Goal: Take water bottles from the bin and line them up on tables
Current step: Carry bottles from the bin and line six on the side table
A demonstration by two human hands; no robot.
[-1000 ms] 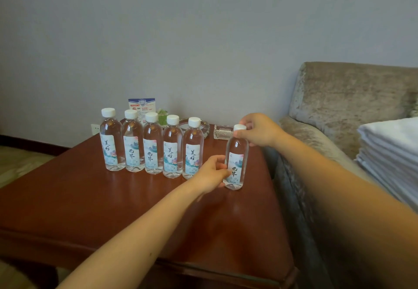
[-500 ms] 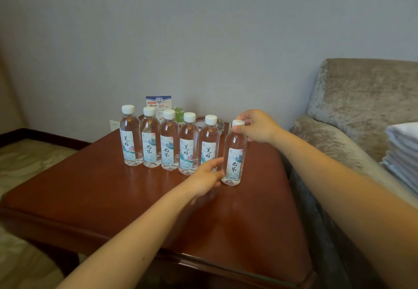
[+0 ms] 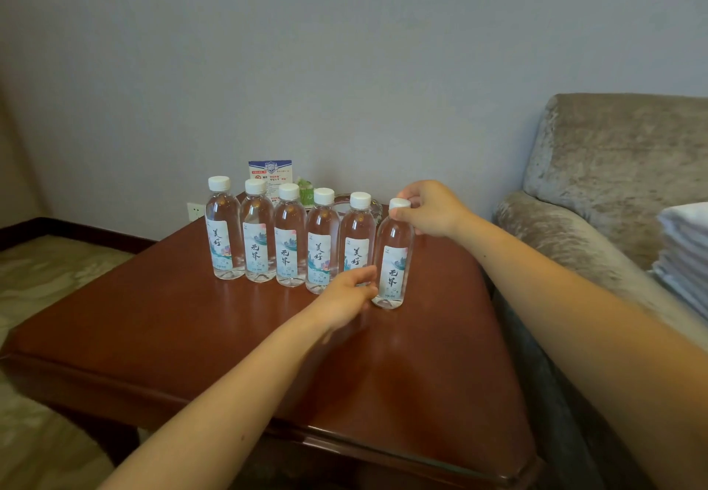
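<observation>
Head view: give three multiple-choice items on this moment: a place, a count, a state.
1. Where does the card stand? A behind the bottles; B before them; C on the sofa.
2. How many bottles stand on the table? A four; B six; C eight.
3. What does the right hand do? A lies flat; B pinches the cap of the rightmost bottle; C holds a towel.
1A, it shows behind the row; 2B, six white caps in line; 3B, fingers curl round the cap.
</observation>
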